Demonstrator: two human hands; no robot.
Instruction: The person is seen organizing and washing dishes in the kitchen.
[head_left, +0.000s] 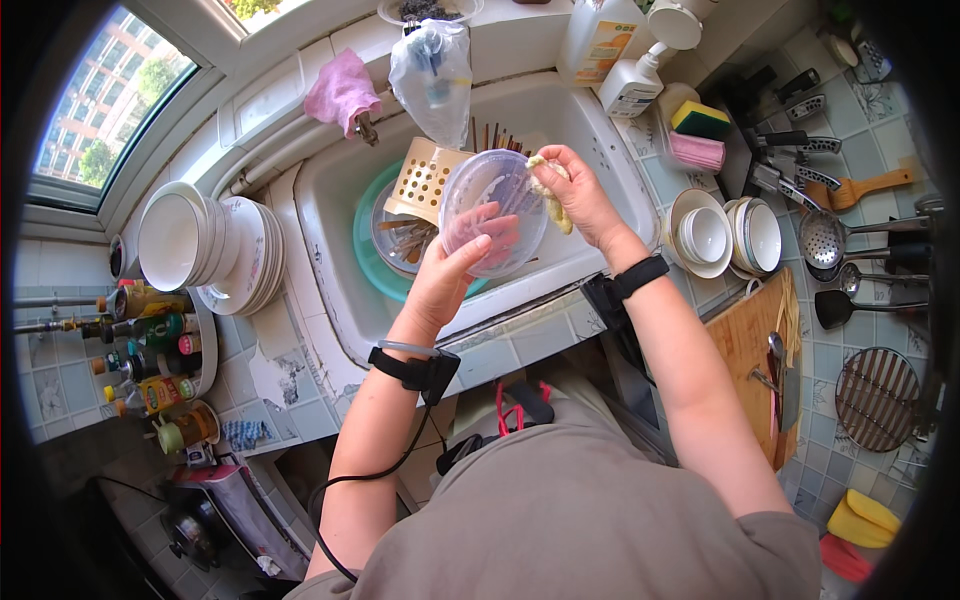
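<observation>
Over the white sink (592, 202), my left hand (450, 262) holds a round translucent plastic lid or shallow bowl (495, 187), its fingers visible through the plastic. Whitish streaks mark its surface. At its right edge, my right hand (570, 187) grips a crumpled pale yellow cloth (551, 195). Below, a green basin (367, 232) in the sink holds a bowl with several wooden chopsticks (409, 244). A beige perforated utensil holder (424, 180) lies tilted above them. More chopsticks (499, 139) show behind the plastic piece, which hides part of the basin.
Stacked bowls (172, 240) and plates (259, 259) stand left of the sink. To the right are smaller bowls (705, 232), a wooden cutting board (742, 337) and sponges (697, 124). A pink cloth (345, 86) covers the faucet; a plastic bag (431, 75) hangs beside it. Bottles (630, 82) stand behind.
</observation>
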